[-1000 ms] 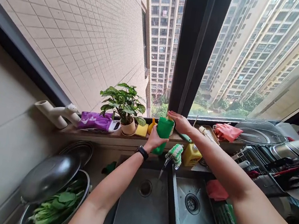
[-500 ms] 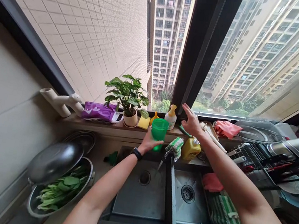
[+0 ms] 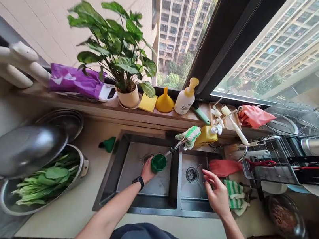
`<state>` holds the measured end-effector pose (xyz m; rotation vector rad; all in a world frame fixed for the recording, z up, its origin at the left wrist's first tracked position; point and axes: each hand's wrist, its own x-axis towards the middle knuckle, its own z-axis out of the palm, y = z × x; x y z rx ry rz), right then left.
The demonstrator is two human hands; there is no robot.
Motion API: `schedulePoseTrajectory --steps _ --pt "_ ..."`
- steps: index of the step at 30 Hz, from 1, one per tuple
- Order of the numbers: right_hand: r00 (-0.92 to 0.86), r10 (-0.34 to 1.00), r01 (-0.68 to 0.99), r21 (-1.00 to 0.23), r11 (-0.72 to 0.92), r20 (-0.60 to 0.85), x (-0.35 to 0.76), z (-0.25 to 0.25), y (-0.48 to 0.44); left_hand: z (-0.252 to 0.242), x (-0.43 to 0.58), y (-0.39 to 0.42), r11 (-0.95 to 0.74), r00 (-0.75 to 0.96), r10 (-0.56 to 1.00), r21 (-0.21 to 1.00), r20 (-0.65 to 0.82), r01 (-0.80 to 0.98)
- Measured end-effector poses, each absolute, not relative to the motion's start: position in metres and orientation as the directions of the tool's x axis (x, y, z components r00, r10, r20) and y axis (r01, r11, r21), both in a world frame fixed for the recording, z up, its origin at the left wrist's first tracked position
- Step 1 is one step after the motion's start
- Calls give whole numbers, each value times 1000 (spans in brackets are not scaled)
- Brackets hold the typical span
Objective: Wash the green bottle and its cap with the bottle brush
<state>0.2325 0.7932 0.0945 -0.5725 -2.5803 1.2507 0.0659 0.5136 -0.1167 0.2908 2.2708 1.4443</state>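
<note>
We've lowered the round green plastic cup [image 3: 159, 163] to mid-frame, our left hand [image 3: 147, 172] clasping its lower-left side. Our right hand [image 3: 218, 193] holds its fingers apart.

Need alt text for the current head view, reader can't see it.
A person's left hand holds a green cup under the faucet, over the left basin of a double sink. The right hand, empty, hovers by the right basin; a potted plant and pump bottle stand on the windowsill.
</note>
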Motion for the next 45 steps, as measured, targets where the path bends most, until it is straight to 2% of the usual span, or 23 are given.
schedulePoseTrajectory --steps 3,6,11,14,17,20,24,26,27,30,33,35,37,39,41,43,45 --pt "-859 508 393 -722 569 -68 264 95 805 -142 56 537 432 -902 385 902 -196 -11" --pt "-805 590 476 -655 587 -57 280 109 821 -164 44 551 457 -909 351 888 -226 -44" --pt "-691 693 498 -560 662 205 252 143 846 -190 36 562 353 -913 335 929 -233 -108" --pt "-689 629 478 -426 768 360 216 158 872 -202 37 565 288 -917 330 949 -224 -128" --pt "-715 526 492 -203 847 461 180 166 907 -207 43 557 405 -903 342 908 -259 -107" --pt "-778 492 519 -41 854 391 150 168 941 -205 59 534 573 -897 328 817 -295 -59" --pt "-812 573 581 53 812 114 120 165 970 -203 91 490 677 -876 314 733 -367 -65" --pt "-814 581 581 62 811 31 111 169 977 -200 107 468 703 -863 312 708 -397 -72" --pt "-817 575 576 65 815 36 108 172 978 -197 113 459 704 -860 310 706 -404 -78" --pt "-814 551 569 56 821 183 109 192 978 -175 127 437 685 -857 297 719 -421 -115" --pt "-753 574 585 -72 808 322 134 219 967 -138 135 424 653 -860 288 743 -422 -146" --pt "-721 597 594 -130 794 351 165 238 953 -116 138 415 646 -852 272 741 -448 -184" --pt "-629 659 606 -272 748 411 205 253 931 -100 142 406 622 -842 271 753 -466 -216" --pt "-705 615 514 -344 786 353 244 259 903 -91 147 396 604 -840 267 761 -473 -237" --pt "-823 515 383 -434 815 240 274 249 869 -86 153 388 603 -837 259 758 -482 -249" --pt "-923 373 274 -521 808 94 287 223 832 -84 159 383 618 -831 251 743 -497 -257" --pt "-966 246 252 -517 818 -81 281 186 797 -82 163 383 628 -824 247 732 -509 -264"
